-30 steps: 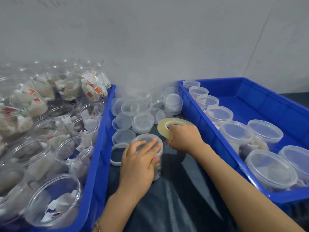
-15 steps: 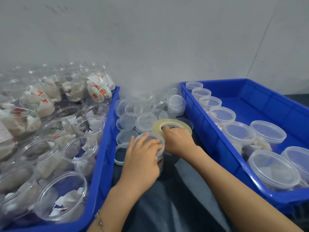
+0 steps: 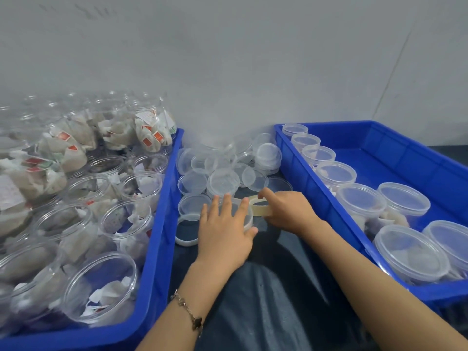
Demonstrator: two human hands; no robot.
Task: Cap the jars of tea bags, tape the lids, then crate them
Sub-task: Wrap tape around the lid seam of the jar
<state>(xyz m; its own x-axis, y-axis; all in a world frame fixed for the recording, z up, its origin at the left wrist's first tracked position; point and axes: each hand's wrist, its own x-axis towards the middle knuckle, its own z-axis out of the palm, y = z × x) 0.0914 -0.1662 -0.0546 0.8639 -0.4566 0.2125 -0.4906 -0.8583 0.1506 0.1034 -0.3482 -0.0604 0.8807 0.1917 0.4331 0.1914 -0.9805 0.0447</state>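
A capped clear jar (image 3: 247, 219) stands on the dark cloth between two blue crates. My left hand (image 3: 226, 229) lies on its lid, fingers spread and the thumb round the side. My right hand (image 3: 286, 211) grips a yellowish tape roll (image 3: 259, 207) pressed against the jar's right side. Loose clear lids (image 3: 222, 182) are heaped just behind the jar. The left crate (image 3: 162, 239) is packed with uncapped jars of tea bags (image 3: 101, 287). Several capped jars (image 3: 359, 202) fill the right crate (image 3: 329, 224).
A grey wall rises close behind everything. One lid (image 3: 187, 230) lies upside down on the cloth left of the held jar. The far half of the right crate's floor (image 3: 395, 168) is bare blue plastic.
My right hand has brought the tape roll down from flat above the jar to its right side. My left hand has stayed on the lid. The camera has moved closer.
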